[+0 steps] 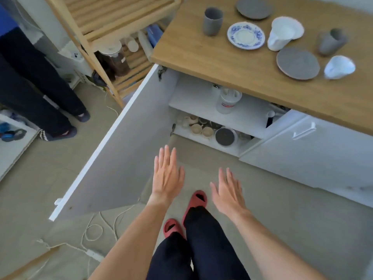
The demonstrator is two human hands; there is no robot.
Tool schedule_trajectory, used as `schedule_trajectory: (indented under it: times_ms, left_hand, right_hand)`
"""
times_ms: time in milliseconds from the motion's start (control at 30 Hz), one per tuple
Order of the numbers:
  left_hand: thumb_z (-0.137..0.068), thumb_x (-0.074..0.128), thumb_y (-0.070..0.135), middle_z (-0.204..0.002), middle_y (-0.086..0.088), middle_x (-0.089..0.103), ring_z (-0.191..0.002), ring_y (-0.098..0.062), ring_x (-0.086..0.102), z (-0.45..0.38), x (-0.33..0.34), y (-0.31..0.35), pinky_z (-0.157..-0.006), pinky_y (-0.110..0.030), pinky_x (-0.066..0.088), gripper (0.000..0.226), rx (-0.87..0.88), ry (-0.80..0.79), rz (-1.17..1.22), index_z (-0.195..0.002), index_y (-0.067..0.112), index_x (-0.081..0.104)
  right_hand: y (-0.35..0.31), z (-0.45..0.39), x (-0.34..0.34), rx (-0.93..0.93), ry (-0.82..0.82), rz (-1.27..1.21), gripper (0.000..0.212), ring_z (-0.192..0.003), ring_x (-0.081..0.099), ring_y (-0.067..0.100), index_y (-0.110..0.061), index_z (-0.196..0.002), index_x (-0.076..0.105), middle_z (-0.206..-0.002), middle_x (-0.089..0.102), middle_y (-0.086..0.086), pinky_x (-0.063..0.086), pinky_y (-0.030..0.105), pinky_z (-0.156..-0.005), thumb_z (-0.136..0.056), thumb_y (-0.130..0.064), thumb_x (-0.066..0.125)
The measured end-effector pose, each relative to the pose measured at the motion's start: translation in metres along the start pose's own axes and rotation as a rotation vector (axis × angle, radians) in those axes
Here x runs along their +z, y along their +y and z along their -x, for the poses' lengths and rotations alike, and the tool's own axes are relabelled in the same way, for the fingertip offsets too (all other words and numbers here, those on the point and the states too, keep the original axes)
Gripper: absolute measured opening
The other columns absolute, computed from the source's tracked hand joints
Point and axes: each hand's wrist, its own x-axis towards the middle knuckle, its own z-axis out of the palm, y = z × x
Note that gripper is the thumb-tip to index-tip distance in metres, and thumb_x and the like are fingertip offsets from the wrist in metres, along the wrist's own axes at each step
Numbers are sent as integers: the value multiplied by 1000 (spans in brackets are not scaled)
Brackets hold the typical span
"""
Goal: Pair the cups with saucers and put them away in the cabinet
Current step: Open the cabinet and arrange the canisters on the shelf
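On the wooden counter [212, 63] stand two grey cups [213, 21] [331, 42], two white cups [282, 34] [339, 67], two grey saucers [254, 7] [297, 63] and a blue-patterned saucer [245, 35]. None of the cups sits on a saucer. Below it the cabinet [201, 98] is open, its door [113, 162] swung out to the left. My left hand [167, 174] and my right hand [228, 190] hover over the floor in front of the cabinet, fingers straight, holding nothing.
The cabinet's upper shelf holds a white container [228, 101]; the lower shelf holds small cups and a dark plate [225, 136]. The right cabinet door [302, 150] is closed. A wooden rack [113, 37] stands left, a person [40, 81] beside it. Cords [96, 231] lie on the floor.
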Motion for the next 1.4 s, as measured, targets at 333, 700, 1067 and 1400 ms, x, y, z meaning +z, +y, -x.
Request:
schedule_trajectory:
  times_ms: [333,700,1067,1400]
  left_hand:
    - [-101,39,29,-162,-17,18,-151,-31,14,-143,25,80,-122,-43,11,61,199,-89,-36,-154,6,20]
    - [-101,40,32,-162,-19,17,-149,-33,17,-313,125,77,-122,-44,16,66,179,-83,-51,-155,5,12]
    - [-88,66,38,-153,-13,36,-137,-31,40,-375,178,59,-113,-42,33,95,148,-39,162,-155,8,5]
    - [-73,79,45,-143,-9,48,-132,-30,46,-405,170,36,-107,-44,42,108,-10,165,473,-152,14,12]
  right_hand:
    - [28,-147,-76,62,182,-97,66,-152,12,34,-9,-158,12,-165,10,20,12,48,-124,-104,-39,37]
    - [31,-365,-95,214,462,-633,70,-152,19,25,-14,-160,10,-166,15,11,19,36,-121,-103,-36,45]
    - [20,-410,-35,13,738,-770,60,-105,48,11,-21,-148,37,-135,50,5,37,12,-79,-92,-32,57]
    - [-9,-426,-32,-214,540,-753,62,-116,62,26,-24,-151,37,-144,53,5,50,43,-102,-92,-38,51]
